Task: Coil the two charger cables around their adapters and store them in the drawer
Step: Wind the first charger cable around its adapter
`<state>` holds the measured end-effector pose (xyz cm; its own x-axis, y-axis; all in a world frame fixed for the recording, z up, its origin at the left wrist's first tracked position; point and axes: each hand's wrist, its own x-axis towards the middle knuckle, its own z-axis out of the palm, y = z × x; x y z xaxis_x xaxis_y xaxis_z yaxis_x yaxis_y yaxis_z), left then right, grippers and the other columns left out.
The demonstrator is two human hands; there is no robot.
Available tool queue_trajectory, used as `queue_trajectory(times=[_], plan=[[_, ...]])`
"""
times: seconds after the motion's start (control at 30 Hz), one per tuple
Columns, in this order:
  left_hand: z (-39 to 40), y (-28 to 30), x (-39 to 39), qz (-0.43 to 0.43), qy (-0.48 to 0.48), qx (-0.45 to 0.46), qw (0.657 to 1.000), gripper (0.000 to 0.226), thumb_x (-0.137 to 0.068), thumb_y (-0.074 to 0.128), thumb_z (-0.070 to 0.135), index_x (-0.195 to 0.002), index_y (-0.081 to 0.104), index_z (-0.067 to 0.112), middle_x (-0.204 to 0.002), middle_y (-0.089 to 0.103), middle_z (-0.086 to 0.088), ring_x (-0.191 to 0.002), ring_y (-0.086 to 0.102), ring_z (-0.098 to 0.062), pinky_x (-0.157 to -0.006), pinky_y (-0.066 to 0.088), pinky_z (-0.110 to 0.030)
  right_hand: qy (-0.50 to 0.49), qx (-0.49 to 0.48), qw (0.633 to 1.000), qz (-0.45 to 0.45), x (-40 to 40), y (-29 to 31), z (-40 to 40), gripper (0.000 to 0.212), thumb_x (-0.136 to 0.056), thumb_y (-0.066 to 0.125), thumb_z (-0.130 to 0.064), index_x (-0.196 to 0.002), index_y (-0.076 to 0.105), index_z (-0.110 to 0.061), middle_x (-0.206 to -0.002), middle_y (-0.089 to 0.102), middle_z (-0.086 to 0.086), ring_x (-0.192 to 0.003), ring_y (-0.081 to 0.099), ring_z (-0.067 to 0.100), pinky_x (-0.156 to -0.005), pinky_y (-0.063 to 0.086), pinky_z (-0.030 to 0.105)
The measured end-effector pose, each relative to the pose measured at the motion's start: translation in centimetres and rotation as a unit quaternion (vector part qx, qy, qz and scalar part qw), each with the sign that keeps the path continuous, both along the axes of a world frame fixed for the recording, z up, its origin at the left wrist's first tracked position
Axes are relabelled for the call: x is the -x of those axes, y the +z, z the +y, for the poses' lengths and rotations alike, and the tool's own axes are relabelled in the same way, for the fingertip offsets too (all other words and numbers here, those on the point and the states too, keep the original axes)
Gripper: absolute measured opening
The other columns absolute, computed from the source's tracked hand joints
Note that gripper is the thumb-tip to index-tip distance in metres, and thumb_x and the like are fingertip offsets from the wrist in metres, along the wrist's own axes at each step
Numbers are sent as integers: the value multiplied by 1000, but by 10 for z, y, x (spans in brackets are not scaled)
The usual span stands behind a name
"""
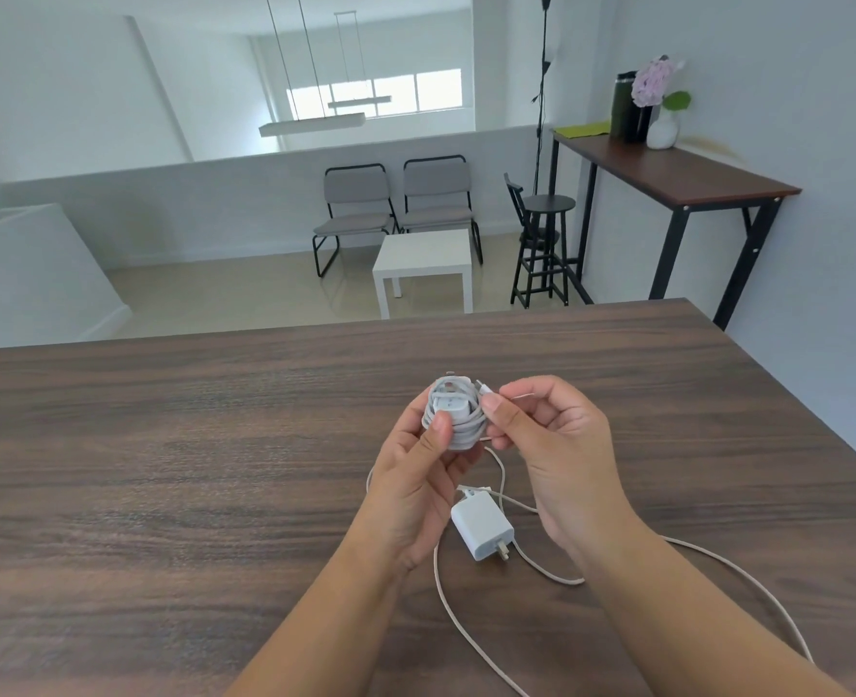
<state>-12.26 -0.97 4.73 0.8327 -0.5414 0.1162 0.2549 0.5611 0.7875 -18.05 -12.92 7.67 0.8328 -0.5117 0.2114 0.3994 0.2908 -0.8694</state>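
1. We held the first adapter (pixel 450 409), nearly fully wound, above the table (pixel 164 470); our left hand (pixel 416 487) gripped it, thumb pressing the coils.
2. Our right hand (pixel 546 435) pinched the cable's free end (pixel 486 389), which, we judged, needed tucking next.
3. The second adapter (pixel 481 528) lay below, uncoiled, prongs toward us, long axis running near to far.

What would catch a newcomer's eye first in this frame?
The two hands at centre: the left hand holds a coiled charger bundle while the right hand pinches its cable end. Just below, a second adapter lies on the wooden table, its cable sprawled loose.
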Motion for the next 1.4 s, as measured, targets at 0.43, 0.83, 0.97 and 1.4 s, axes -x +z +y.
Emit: queue_trajectory(times=[0.43, 0.83, 0.97, 1.4], plan=[[-5, 8, 8, 60, 33, -6, 998, 52, -92, 58, 28, -135, 47, -1, -122, 61, -19, -109, 61, -28, -91, 56, -36, -94, 500, 860, -44, 3, -15, -30, 21, -84, 73, -15, -104, 75, -13, -93, 65, -1, -84, 64, 7, -79, 50, 15], [-7, 18, 8, 119, 61, 52, 990, 48, -92, 53, 30, -129, 53, 0, -121, 60, -21, -106, 63, -29, -76, 60, -30, -160, 407, 898, -57, 3, -20, -17, 12, -82, 74, -4, -92, 76, -9, -91, 72, -3, -85, 68, 4, -75, 52, 15], [-4, 17, 8, 85, 45, 25, 995, 45, -93, 50, 30, -128, 54, 2, -119, 62, -18, -101, 66, -25, -77, 60, -30, -120, 338, 933, -37, 4, -11, -19, 13, -81, 75, -5, -92, 76, -11, -89, 71, -6, -83, 67, 6, -74, 51, 15], [1, 13, 11, 61, -3, -28, 998, 35, -94, 46, 32, -108, 73, 14, -110, 69, -8, -93, 66, -15, -75, 56, -24, -66, 192, 979, -32, 5, -8, -15, 15, -77, 75, 1, -87, 75, -10, -89, 72, 5, -83, 69, 12, -73, 54, 19]])
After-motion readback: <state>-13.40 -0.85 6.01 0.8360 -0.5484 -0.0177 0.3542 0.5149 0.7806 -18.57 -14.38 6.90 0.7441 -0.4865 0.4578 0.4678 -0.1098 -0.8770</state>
